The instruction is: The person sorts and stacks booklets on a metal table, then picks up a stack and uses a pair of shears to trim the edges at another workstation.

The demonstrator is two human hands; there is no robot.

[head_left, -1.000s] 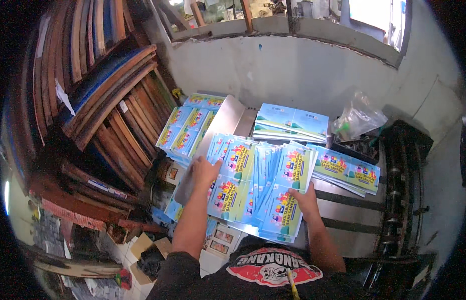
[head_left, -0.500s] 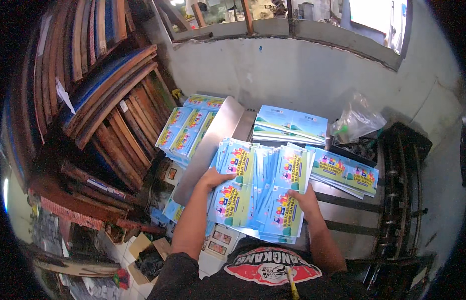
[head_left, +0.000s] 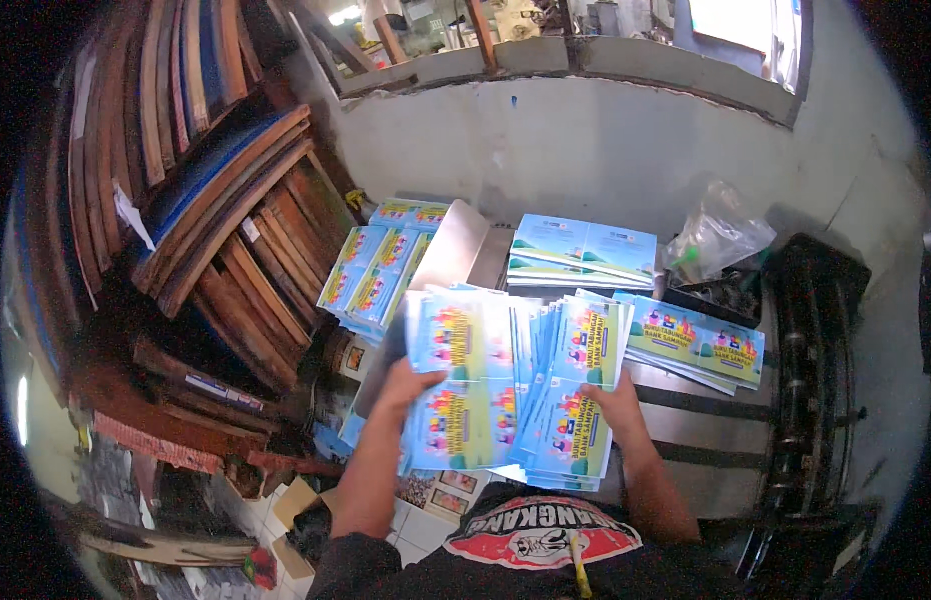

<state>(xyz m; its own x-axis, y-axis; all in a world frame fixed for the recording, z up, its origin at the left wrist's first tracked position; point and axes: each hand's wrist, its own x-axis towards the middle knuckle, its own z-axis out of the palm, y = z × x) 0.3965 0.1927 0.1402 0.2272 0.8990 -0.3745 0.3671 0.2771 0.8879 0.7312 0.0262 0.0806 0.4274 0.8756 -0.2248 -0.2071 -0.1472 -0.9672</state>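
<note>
Printed sheets [head_left: 455, 420], blue with yellow panels and small colourful figures, are located in front of the person's torso, at the near edge of the striped metal desk [head_left: 675, 430]. They form two uneven bundles, left and right, with overlapping edges fanned between them. Whether their underside touches the desk cannot be determined.

Left hand [head_left: 407, 388]: grasping the left bundle at its outer edge, thumb laid over the top face. Right hand [head_left: 615, 402]: grasping the right bundle at its outer edge, thumb likewise on top; fingers beneath are hidden.

Just beyond the bundles lies a back stack [head_left: 583, 245] of blue and green sheets. To the right, a slightly skewed side stack [head_left: 690, 342] rests on the desk. Behind it, a clear plastic bag [head_left: 723, 235] sits at a black tray [head_left: 720, 300].

Left of the bundles, a bent metal plate [head_left: 455, 248] separates them from further piles [head_left: 380, 275] of similar print. Farther left, wood-edged boards [head_left: 255, 290] are racked closely. Black rollers [head_left: 793, 375] stand at far right.
</note>
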